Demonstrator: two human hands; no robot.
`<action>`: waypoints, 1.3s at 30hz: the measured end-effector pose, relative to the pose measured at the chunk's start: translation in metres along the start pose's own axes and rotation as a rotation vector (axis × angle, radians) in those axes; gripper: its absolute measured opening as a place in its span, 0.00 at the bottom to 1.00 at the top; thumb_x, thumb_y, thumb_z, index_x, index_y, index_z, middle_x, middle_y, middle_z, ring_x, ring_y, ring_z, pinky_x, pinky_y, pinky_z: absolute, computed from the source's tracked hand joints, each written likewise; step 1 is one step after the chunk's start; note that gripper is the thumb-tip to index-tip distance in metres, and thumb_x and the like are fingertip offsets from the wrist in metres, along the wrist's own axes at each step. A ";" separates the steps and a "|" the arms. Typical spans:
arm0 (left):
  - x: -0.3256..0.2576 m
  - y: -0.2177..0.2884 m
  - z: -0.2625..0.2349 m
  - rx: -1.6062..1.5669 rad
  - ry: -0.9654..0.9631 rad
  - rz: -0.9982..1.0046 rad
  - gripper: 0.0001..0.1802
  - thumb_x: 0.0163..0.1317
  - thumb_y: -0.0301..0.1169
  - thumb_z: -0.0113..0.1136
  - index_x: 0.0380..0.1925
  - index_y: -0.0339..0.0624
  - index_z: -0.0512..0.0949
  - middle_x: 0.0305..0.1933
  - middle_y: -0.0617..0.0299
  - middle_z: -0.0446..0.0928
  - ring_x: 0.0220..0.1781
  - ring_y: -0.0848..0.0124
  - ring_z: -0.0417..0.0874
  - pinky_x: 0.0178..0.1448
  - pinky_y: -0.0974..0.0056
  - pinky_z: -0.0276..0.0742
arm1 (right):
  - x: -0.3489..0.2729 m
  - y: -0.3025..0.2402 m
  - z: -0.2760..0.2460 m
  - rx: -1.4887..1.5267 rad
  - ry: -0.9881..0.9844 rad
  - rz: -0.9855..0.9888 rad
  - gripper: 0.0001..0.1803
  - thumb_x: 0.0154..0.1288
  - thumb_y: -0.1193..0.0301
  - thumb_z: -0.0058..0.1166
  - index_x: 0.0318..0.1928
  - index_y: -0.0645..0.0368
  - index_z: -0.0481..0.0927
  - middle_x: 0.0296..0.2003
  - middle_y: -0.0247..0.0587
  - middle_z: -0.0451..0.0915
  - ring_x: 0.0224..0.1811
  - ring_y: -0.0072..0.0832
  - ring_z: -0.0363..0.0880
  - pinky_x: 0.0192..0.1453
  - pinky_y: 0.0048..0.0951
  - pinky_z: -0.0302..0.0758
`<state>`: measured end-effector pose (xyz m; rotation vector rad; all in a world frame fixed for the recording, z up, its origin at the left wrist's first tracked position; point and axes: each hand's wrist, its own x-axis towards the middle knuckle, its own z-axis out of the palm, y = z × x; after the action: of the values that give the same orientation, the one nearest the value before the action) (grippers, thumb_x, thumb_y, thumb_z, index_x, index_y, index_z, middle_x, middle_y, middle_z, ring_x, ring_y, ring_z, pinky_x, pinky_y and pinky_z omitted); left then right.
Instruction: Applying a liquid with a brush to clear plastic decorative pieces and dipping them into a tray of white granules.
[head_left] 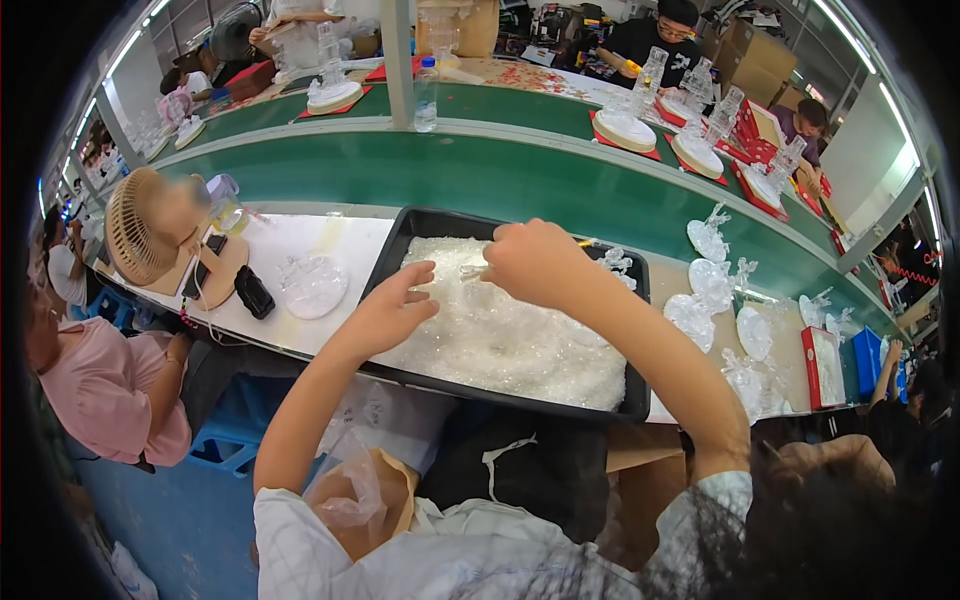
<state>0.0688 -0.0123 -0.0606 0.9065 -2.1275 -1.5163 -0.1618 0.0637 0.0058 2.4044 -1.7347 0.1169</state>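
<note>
A black tray (385, 262) holds a bed of white, glittering flakes (490, 345). Over its left side is my left hand (402, 305), fingers spread and nothing seen in it. My right hand (535, 262) is closed above the far part of the flakes, knuckles up. A small clear piece shows by its fingertips, too little of it to name. Just beyond that hand, in the tray's far right corner, lies a clear plastic figure (616, 262), and a thin yellowish stick end shows beside it. What my right fingers grip is mostly hidden.
Left of the tray are a clear round disc (313, 287), a black case (254, 292) and a beige fan (145, 228). Several clear discs with figures (690, 320) stand on the right. A green conveyor (480, 175) runs behind, with a water bottle (426, 98). Other people sit around.
</note>
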 end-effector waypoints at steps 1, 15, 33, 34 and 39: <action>0.005 0.000 -0.001 -0.040 0.012 -0.012 0.33 0.65 0.30 0.56 0.70 0.37 0.61 0.66 0.48 0.70 0.62 0.63 0.76 0.64 0.61 0.72 | -0.009 -0.004 -0.003 -0.028 0.074 -0.017 0.15 0.61 0.59 0.63 0.28 0.58 0.84 0.29 0.44 0.79 0.31 0.43 0.83 0.35 0.40 0.79; 0.027 0.033 0.011 -0.214 -0.097 0.186 0.33 0.70 0.43 0.49 0.72 0.44 0.59 0.66 0.50 0.71 0.68 0.63 0.69 0.72 0.60 0.59 | -0.085 -0.025 0.016 0.345 0.220 0.356 0.10 0.58 0.71 0.58 0.24 0.65 0.77 0.20 0.55 0.76 0.25 0.53 0.79 0.32 0.46 0.76; 0.021 0.007 -0.007 -0.488 -0.294 0.109 0.38 0.71 0.55 0.48 0.69 0.36 0.63 0.70 0.56 0.68 0.70 0.65 0.70 0.71 0.58 0.65 | -0.083 -0.033 0.022 0.565 0.330 0.364 0.12 0.59 0.70 0.61 0.25 0.65 0.76 0.15 0.53 0.74 0.20 0.54 0.77 0.26 0.46 0.73; 0.022 0.014 -0.007 -0.524 -0.293 0.178 0.39 0.71 0.55 0.47 0.69 0.36 0.62 0.71 0.55 0.67 0.70 0.65 0.70 0.72 0.58 0.65 | -0.083 -0.033 0.022 0.573 0.331 0.376 0.12 0.59 0.70 0.61 0.25 0.65 0.76 0.15 0.53 0.74 0.20 0.54 0.77 0.26 0.46 0.73; 0.017 0.025 -0.005 -0.649 -0.388 0.239 0.35 0.74 0.47 0.39 0.72 0.33 0.57 0.70 0.53 0.69 0.67 0.64 0.73 0.71 0.61 0.65 | -0.081 -0.033 0.013 0.672 0.275 0.437 0.11 0.59 0.70 0.61 0.28 0.67 0.79 0.16 0.55 0.76 0.21 0.54 0.78 0.28 0.45 0.75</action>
<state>0.0526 -0.0221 -0.0364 0.1346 -1.6813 -2.1725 -0.1569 0.1473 -0.0238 2.1568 -2.2995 1.1938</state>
